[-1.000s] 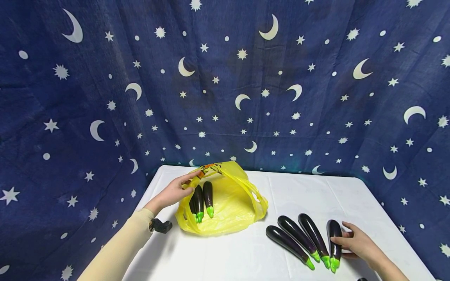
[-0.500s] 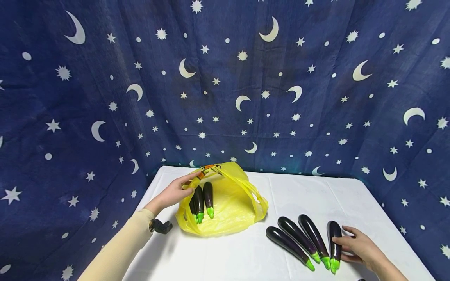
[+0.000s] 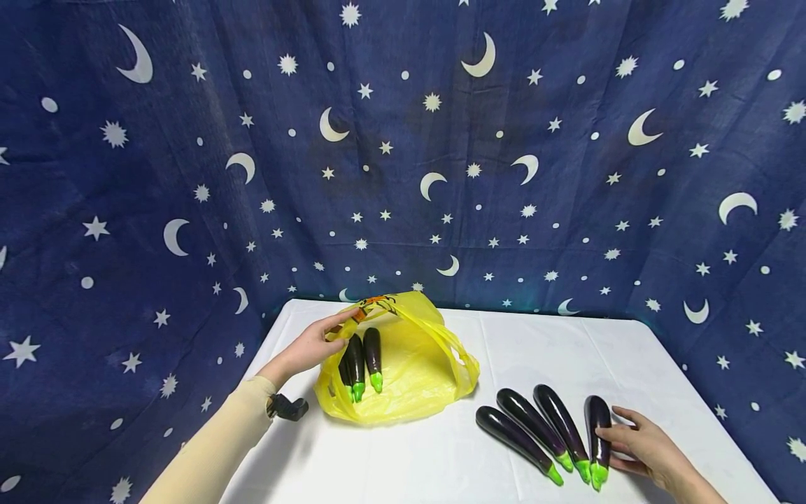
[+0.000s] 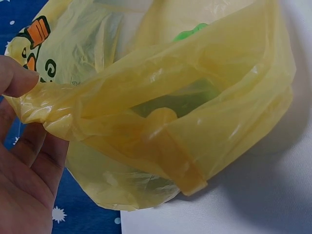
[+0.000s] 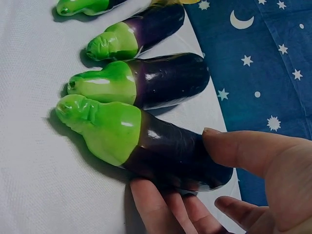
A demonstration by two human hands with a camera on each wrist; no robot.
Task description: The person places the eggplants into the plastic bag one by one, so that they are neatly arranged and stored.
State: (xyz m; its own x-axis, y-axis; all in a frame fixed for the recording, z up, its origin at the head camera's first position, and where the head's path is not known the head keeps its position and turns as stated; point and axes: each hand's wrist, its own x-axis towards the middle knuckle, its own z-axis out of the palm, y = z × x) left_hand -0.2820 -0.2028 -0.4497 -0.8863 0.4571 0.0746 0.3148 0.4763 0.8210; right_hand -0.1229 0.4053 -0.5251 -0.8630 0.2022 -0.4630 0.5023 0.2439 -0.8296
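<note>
My left hand point(image 3: 317, 344) pinches the rim of a yellow plastic bag point(image 3: 415, 385), its thumb point(image 4: 18, 79) pressing the gathered film against the fingers. The bag lies on its side with its mouth held open toward me. Three dark purple eggplants with green stem ends, one of them this eggplant point(image 3: 373, 353), lie inside at the left. On the right, my right hand point(image 3: 648, 448) holds the rightmost eggplant point(image 5: 170, 151) of a fanned row, thumb on top and fingers along its near side. That eggplant is still down on the white cloth.
Several more eggplants, including this leftmost eggplant point(image 3: 518, 442), lie side by side left of my right hand. A white-covered table point(image 3: 390, 465) carries everything. A dark blue curtain point(image 3: 403, 175) with moons and stars hangs behind it and along both sides.
My right hand stays at the rightmost eggplant and has shifted only slightly. The left hand and the bag keep their place; the head view tilts a little.
</note>
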